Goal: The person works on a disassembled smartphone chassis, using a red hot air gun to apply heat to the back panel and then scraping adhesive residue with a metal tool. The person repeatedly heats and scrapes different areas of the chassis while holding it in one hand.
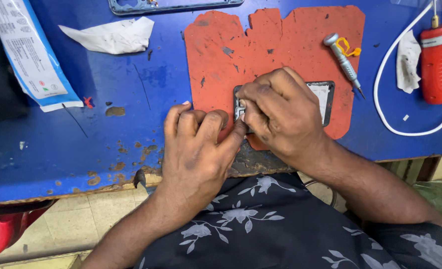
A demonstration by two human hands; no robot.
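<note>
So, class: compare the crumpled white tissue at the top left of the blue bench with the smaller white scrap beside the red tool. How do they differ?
The crumpled white tissue is larger and lies spread sideways; the smaller white scrap is narrower and lies lengthwise. The tissue sits alone on the blue bench; the scrap lies inside the loop of the white cable beside the red tool. Both are white and wrinkled.

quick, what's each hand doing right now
Left hand: fingers curled, thumb tip pressed at the edge of the flat dark device; no clear grip.
Right hand: closed over the device, fingertips pinching at its left end.
</note>
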